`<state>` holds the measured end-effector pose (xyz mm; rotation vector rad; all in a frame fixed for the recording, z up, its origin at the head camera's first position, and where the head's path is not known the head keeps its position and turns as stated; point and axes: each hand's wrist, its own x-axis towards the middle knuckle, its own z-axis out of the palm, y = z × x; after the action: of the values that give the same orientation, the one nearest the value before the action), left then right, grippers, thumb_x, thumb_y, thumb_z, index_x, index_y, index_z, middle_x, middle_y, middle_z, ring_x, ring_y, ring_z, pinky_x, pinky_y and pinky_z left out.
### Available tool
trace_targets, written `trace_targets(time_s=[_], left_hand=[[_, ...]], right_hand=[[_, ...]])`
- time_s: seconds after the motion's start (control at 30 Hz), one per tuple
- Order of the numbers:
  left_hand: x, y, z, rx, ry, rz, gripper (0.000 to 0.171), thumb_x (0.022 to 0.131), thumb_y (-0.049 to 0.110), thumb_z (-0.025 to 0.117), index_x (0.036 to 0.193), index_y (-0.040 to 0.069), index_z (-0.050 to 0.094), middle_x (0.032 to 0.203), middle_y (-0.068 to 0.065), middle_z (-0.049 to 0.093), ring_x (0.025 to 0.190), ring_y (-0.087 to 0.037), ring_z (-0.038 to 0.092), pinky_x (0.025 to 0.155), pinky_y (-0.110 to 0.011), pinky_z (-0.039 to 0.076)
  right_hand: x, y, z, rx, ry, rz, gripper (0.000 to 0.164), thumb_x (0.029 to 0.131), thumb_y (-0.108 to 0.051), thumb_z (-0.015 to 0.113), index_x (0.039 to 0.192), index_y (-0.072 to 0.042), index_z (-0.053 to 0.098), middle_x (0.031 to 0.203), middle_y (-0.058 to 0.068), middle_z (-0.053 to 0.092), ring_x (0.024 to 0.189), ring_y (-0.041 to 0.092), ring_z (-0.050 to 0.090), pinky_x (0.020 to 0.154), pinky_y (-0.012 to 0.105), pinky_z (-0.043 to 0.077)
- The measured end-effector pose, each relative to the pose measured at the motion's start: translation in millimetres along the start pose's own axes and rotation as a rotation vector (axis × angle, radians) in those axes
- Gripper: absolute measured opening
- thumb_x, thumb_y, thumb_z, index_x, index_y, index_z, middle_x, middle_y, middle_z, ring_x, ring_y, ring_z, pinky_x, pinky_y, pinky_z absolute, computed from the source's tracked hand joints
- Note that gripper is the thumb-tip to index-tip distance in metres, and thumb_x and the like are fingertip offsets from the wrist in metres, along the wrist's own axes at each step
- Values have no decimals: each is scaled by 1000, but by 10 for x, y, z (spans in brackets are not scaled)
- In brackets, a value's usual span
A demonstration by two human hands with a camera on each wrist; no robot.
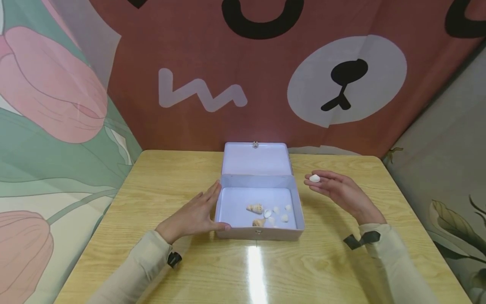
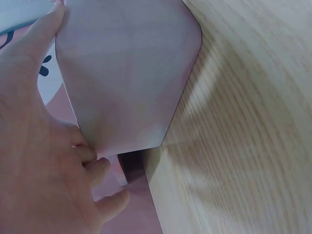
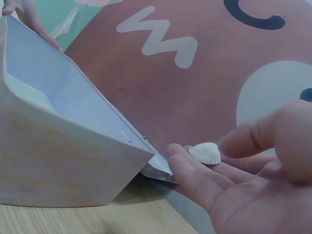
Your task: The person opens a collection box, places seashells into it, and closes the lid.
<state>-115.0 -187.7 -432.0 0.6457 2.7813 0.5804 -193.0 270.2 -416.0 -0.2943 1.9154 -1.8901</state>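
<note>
A pale metal box (image 1: 260, 234) stands on the table with its hinged lid (image 1: 257, 158) raised at the back. My left hand (image 1: 193, 215) holds the box's left side, thumb at the front corner and fingers at the back corner; the left wrist view shows that side wall (image 2: 129, 73) between them. Inside lie a spiral seashell (image 1: 255, 208), a tan seashell (image 1: 259, 222) and several small white shells (image 1: 284, 218). Right of the box, my right hand (image 1: 341, 190) is raised, palm up, holding a ribbed white seashell (image 3: 205, 153) on its fingers with the thumb tip against it.
The wooden table (image 1: 171, 169) reaches back to a hanging cloth (image 1: 197, 126) printed with a bear. Patterned cloths (image 1: 57, 169) also hang at both sides. Black straps (image 1: 362, 240) show at the sleeve cuffs.
</note>
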Motion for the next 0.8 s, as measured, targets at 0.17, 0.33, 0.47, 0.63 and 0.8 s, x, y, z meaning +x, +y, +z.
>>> trace_targets(time_s=[0.17, 0.33, 0.47, 0.63, 0.8], left_hand=[[10, 9, -12, 13, 3, 2, 132, 85, 81, 69, 170, 0, 9, 181, -14, -4, 165, -39, 26, 134, -66, 22], [10, 13, -20, 32, 5, 4, 131, 85, 81, 69, 170, -1, 11, 182, -14, -2, 164, -40, 28, 133, -67, 24], [9, 16, -25, 41, 1, 6, 131, 86, 81, 69, 170, -2, 12, 182, -15, 0, 164, -40, 29, 133, -67, 25], [8, 18, -30, 43, -1, 3, 131, 86, 81, 69, 170, -2, 11, 182, -15, 0, 164, -40, 28, 133, -66, 25], [9, 29, -33, 43, 1, 1, 131, 86, 80, 70, 170, -2, 11, 182, -16, 1, 163, -40, 29, 133, -67, 25]], right_hand=[[21, -8, 9, -13, 7, 12, 49, 113, -16, 52, 158, 2, 41, 141, -5, 68, 126, 6, 72, 107, 21, 58], [25, -17, 17, -7, -7, -4, 50, 113, -15, 51, 159, 4, 40, 142, -3, 68, 127, 7, 72, 108, 23, 58], [28, -25, 24, -4, -12, -3, 50, 113, -14, 51, 158, 4, 41, 143, -2, 67, 128, 8, 72, 108, 23, 58], [34, -54, 47, -3, -12, 9, 51, 113, -14, 51, 159, 3, 40, 147, 3, 66, 128, 9, 71, 109, 24, 58], [30, -101, 79, 0, -18, -1, 49, 113, -15, 51, 159, 1, 42, 151, 7, 64, 129, 10, 71, 112, 28, 57]])
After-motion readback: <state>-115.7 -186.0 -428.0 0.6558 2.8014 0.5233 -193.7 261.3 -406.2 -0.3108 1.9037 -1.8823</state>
